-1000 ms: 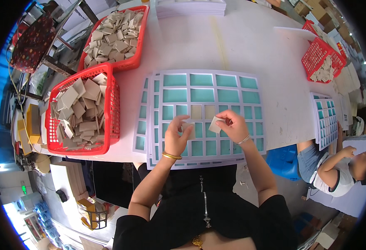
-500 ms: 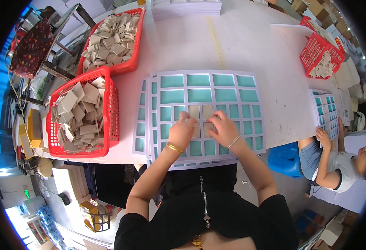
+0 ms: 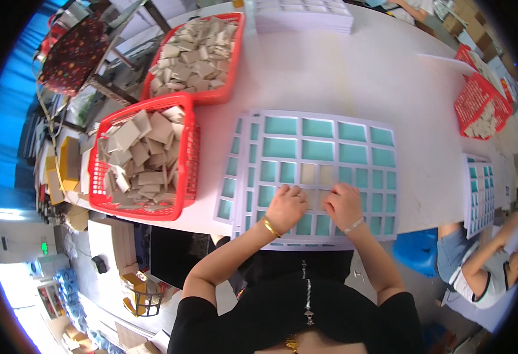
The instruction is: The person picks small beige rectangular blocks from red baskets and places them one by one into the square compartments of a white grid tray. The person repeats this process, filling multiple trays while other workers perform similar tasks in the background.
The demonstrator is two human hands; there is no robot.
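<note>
A white grid panel [image 3: 299,133] with turquoise-backed compartments lies on top of similar panels in front of me. Two beige square pieces, a left one [image 3: 308,174] and a right one [image 3: 326,174], sit side by side in middle compartments. Just below them are two more beige pieces, partly covered by my fingers. My left hand [image 3: 288,207], with a gold bangle, is closed, its curled fingers at the lower left piece. From the other side my right hand [image 3: 344,205] bears on the lower right piece with bent, closed fingers. The fingertips' exact grip is hidden.
Two red baskets of loose beige pieces, a near one [image 3: 189,156] and a far one [image 3: 235,59], stand left. More white panels [image 3: 306,23] are stacked at the back. A co-worker [image 3: 483,271] handles a similar panel [image 3: 479,194] at right, near another red basket [image 3: 477,97].
The whole view has shifted, so the table and baskets appear further right and slightly lower. Both hands have slid slightly toward me on the panel, showing more of the upper beige pieces.
</note>
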